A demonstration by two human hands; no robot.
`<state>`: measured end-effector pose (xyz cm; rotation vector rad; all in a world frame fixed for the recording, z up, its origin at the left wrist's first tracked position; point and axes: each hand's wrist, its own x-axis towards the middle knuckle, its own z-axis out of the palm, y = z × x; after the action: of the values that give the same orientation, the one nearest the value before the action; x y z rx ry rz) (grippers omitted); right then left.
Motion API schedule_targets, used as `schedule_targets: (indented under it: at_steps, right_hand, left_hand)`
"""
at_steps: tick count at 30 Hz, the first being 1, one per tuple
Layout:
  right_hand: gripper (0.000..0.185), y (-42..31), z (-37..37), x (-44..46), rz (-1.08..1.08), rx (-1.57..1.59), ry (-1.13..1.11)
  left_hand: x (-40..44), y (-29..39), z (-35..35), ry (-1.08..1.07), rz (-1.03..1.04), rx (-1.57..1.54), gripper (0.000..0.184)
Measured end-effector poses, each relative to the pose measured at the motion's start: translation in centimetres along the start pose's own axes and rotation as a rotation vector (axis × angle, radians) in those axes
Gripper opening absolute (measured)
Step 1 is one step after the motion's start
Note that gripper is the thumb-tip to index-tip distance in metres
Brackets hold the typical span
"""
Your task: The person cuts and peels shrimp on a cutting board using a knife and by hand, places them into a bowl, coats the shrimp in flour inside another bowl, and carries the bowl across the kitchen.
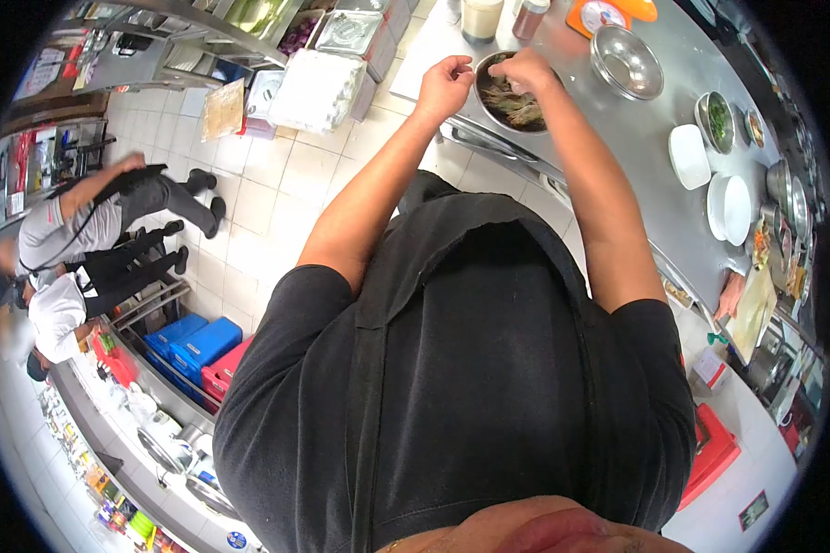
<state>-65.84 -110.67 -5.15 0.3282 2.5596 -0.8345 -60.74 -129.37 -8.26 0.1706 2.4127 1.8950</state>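
A dark-rimmed metal bowl (485,112) stands at the near edge of the steel counter. In it lies a heap of greyish-brown, thin-legged pieces that look like raw prawns (516,109). My right hand (527,72) is over the bowl's far side, its fingers bent down towards the heap; anything between the fingertips is hidden. Just left of the rim, my left hand (445,88) hovers with curled fingers near the thumb. Whatever it may hold is too small to make out.
The steel counter (609,129) carries an empty steel bowl (627,63), an orange scale (604,17), two containers, white dishes (689,157) and a bowl of chopped greens (716,122). Another person's hand (731,295) rests at the right. Two people (92,221) stand at the left.
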Motion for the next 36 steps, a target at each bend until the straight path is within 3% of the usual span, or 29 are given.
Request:
schedule_targets:
  at_steps: [2, 5, 9, 12, 18, 21, 30, 36]
  right_hand:
    - [0.039, 1.1, -0.6, 0.2, -0.009, 0.112, -0.042]
    - [0.027, 3.8, -0.7, -1.4, -0.044, 0.565, -0.134]
    - [0.019, 5.7, -1.8, -5.7, 0.021, 0.923, -0.151]
    - [0.017, 7.0, -1.2, -7.0, 0.035, 1.023, -0.225]
    - [0.018, 8.7, -0.2, -7.5, 0.003, 1.125, -0.206]
    - [0.019, 9.4, -0.3, -7.9, -0.060, 1.224, -0.208]
    - [0.023, 9.9, -0.8, -8.0, -0.074, 1.298, -0.186]
    - [0.025, 7.9, -0.5, -7.5, -0.095, 0.928, -0.217]
  left_hand:
    - [-0.6, 0.1, -0.1, 0.052, 0.057, 0.133, 0.033]
    - [-1.8, 2.2, -0.2, 0.100, 0.304, 0.436, 0.032]
    - [-1.6, 4.3, 0.4, -0.127, 0.642, 0.580, 0.032]
    - [-1.4, 4.6, 1.4, -0.376, 0.589, 0.912, 0.032]
    - [0.1, 6.5, 3.9, -0.589, 0.435, 1.336, 0.035]
    - [0.9, 5.7, 4.8, -0.687, 0.435, 1.307, 0.036]
    - [3.8, 7.2, 5.3, -0.503, 0.434, 0.933, 0.038]
    - [5.1, 5.8, 5.4, -0.475, 0.406, 0.780, 0.039]
